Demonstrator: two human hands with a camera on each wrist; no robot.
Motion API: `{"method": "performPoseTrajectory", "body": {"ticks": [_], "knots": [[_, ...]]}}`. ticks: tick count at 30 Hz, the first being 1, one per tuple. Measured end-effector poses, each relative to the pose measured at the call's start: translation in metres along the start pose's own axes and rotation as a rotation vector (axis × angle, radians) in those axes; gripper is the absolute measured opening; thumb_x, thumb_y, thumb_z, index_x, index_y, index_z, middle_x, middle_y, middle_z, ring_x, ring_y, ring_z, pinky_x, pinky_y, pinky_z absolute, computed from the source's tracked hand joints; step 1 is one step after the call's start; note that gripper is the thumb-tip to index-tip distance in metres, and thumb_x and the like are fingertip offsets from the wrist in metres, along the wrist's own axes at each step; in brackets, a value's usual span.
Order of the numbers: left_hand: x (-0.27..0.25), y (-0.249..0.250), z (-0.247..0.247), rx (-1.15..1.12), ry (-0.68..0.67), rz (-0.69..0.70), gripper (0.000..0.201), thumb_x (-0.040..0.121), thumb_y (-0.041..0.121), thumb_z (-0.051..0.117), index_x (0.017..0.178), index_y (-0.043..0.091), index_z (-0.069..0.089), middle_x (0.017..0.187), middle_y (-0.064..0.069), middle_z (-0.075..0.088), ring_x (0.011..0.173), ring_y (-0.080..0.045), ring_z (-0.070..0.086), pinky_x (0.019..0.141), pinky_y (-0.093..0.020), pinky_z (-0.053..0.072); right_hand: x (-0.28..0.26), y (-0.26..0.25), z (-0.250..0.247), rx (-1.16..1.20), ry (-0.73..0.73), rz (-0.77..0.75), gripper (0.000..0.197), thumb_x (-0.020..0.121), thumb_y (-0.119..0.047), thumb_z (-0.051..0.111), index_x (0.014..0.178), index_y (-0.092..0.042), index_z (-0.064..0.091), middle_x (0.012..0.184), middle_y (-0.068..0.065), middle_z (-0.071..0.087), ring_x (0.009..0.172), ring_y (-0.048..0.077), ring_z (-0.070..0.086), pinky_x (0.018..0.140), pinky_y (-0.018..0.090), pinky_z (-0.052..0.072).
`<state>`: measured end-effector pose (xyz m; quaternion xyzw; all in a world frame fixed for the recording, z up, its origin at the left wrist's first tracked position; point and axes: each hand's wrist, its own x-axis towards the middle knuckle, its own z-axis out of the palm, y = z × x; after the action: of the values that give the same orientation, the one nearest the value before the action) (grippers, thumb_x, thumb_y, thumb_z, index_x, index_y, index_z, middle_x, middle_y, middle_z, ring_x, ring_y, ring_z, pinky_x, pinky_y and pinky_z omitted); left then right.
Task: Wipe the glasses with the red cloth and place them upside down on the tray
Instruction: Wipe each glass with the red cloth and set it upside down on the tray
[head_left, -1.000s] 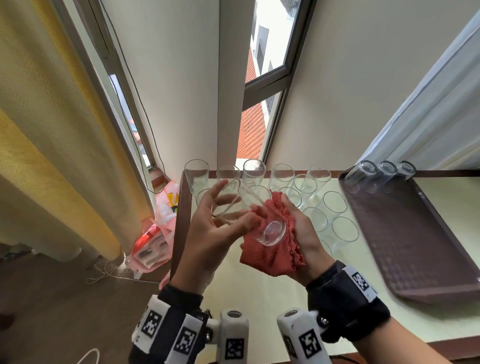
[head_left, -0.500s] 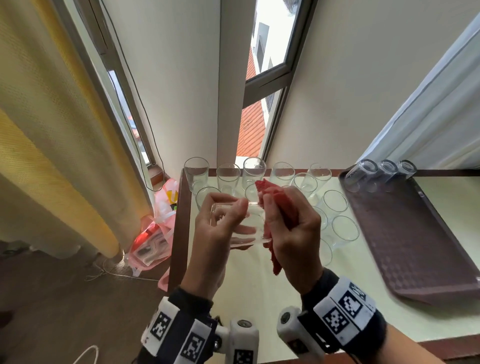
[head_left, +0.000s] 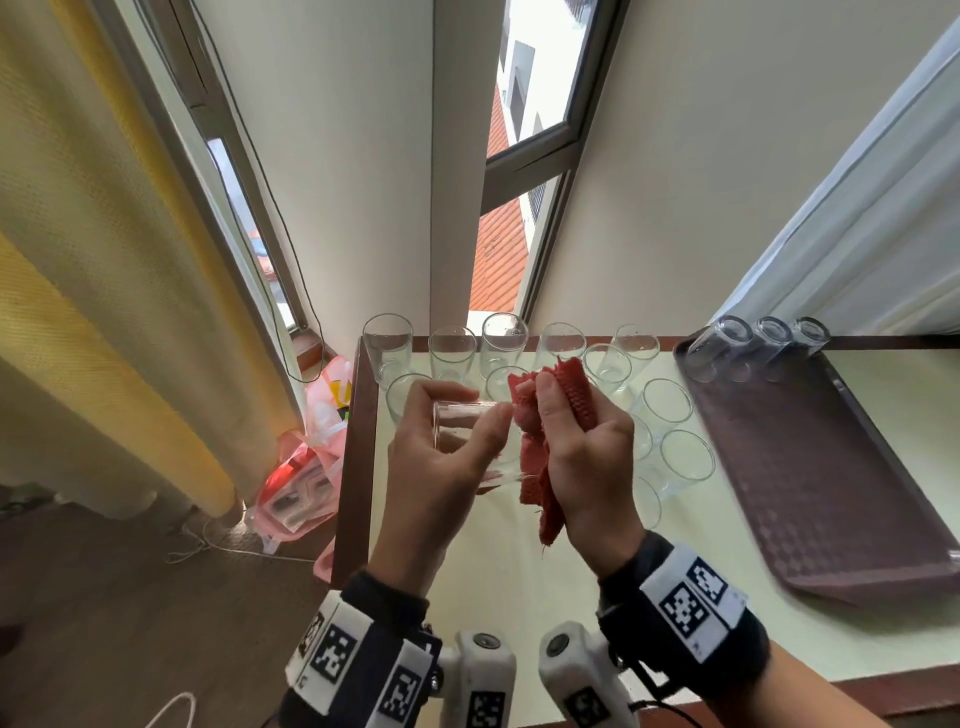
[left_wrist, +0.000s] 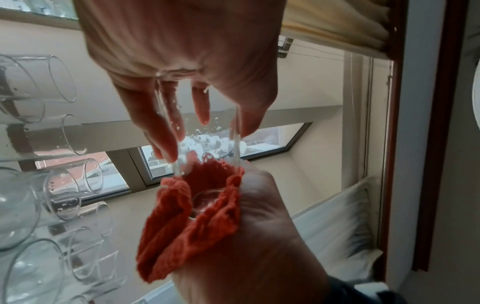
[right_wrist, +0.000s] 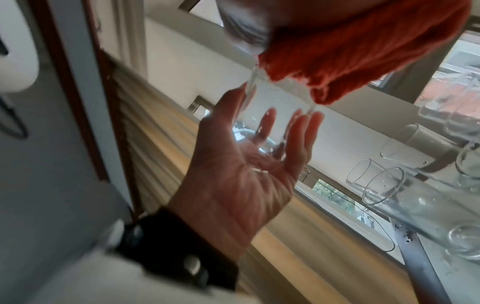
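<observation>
The left hand (head_left: 441, 457) curls its fingers and thumb round a clear glass (head_left: 470, 441), holding it on its side above the worktop (head_left: 498, 582). In the left wrist view the fingers (left_wrist: 161, 131) lie along the wall of the glass (left_wrist: 205, 144), which carries water droplets. The right hand (head_left: 587, 457) is clamped on the red cloth (head_left: 540, 467), bunching it round the end of the glass that points away from the left palm; the left wrist view shows the thick glass base cupped in the folds of the red cloth (left_wrist: 197, 226). A tail of the cloth hangs below the right hand.

Just behind the held glass, a cluster of upright glasses (head_left: 498, 343) stands on the worktop, spreading to the right of it toward the brown tray (head_left: 810, 493). The tray lies well to the right of the held glass, and three upturned glasses (head_left: 758, 348) stand in a row at its far edge. To the left of the held glass, beyond the worktop's edge, a pink plastic bag (head_left: 306, 467) lies on the floor below a yellow curtain (head_left: 104, 260).
</observation>
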<state>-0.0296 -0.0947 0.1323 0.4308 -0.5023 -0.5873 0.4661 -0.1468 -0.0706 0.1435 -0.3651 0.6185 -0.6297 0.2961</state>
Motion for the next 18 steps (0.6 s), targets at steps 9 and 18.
{"method": "performPoseTrajectory", "body": {"ticks": [9,18], "knots": [[-0.002,-0.001,-0.014,-0.01,-0.052,0.203,0.087,0.059,0.042,0.087,0.134,0.03,0.043,0.118,0.003,0.068,0.103,-0.022,0.068,0.088,-0.043,0.058,0.008,-0.008,0.001,0.44,-0.066,0.396,0.03,0.098,-0.028,0.053,0.102,-0.001,0.066,0.089,0.019,0.068,0.078,0.03,0.064,0.074,0.042,0.056],[0.0,-0.01,-0.007,0.193,-0.107,0.338,0.053,0.071,0.046,0.077,0.118,0.023,0.064,0.131,0.022,0.051,0.131,-0.003,0.048,0.107,-0.019,0.04,0.002,-0.003,0.003,0.411,-0.076,0.585,0.039,0.096,-0.027,0.059,0.115,0.007,0.062,0.108,0.034,0.065,0.094,0.047,0.064,0.094,0.069,0.047]]}}
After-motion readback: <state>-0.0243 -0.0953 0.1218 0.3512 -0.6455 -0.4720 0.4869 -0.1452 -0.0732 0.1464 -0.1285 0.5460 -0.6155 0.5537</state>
